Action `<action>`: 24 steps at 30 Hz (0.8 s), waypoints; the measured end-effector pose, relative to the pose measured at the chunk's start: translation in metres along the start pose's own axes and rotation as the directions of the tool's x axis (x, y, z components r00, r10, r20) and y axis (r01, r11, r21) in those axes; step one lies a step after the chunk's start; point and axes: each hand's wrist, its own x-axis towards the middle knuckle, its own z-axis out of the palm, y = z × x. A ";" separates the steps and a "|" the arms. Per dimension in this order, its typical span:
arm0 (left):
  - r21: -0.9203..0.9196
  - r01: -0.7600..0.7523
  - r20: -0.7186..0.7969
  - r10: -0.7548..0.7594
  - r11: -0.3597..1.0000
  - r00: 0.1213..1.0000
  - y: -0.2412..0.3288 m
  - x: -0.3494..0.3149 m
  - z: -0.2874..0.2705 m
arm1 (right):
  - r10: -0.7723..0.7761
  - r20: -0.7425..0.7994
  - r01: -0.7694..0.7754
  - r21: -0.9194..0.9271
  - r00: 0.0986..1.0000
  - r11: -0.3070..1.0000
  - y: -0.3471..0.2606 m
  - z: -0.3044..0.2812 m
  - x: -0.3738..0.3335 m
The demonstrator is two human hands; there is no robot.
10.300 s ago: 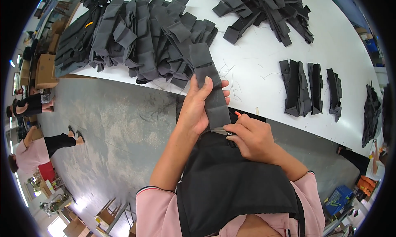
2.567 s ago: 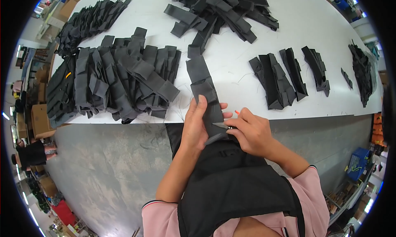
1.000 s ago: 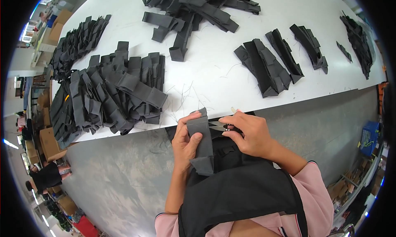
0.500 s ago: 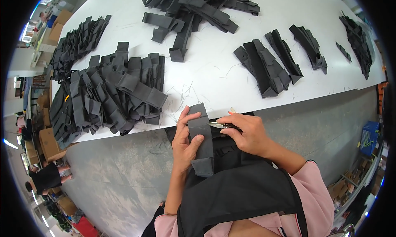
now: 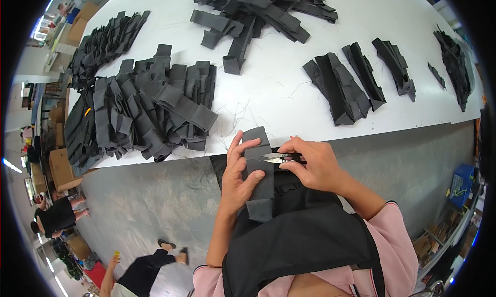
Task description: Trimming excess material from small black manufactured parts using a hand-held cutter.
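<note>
My left hand (image 5: 241, 175) is closed round a dark grey sewn fabric strip (image 5: 259, 186), held lengthwise over my lap at the table edge. Its thumb lies across the strip's face and the fingers wrap the left side. In my right hand (image 5: 316, 165) is a pair of thread snips (image 5: 281, 158), gripped between thumb and fingers. The pointed metal blades reach over the strip's right edge, near its middle; whether they touch the cloth I cannot tell.
On the white table (image 5: 268, 100) lie a big heap of strips (image 5: 155, 105) at left, another pile (image 5: 258, 10) at the back, and several folded strips (image 5: 341, 87) at right. Loose thread ends are scattered between. A person (image 5: 150, 268) walks at lower left. A blue crate (image 5: 461, 185) stands on the right.
The snips have moved left, their blades now over the strip instead of at its edge. The view has shifted slightly, and a walking person has come into sight at lower left.
</note>
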 end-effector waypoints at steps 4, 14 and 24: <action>-0.033 0.012 0.028 -0.011 0.999 1.000 0.003 0.003 0.005 | -0.018 0.083 0.017 0.008 0.996 1.000 0.000 -0.003 0.007; 0.169 -0.032 0.028 0.028 0.985 0.999 0.006 -0.006 -0.009 | 0.193 -0.007 -0.179 0.342 0.981 0.922 -0.006 0.019 0.009; 0.171 0.084 -0.264 -0.037 0.982 0.964 0.002 -0.026 0.009 | 0.364 0.132 -0.349 0.692 0.922 0.632 0.009 0.046 -0.005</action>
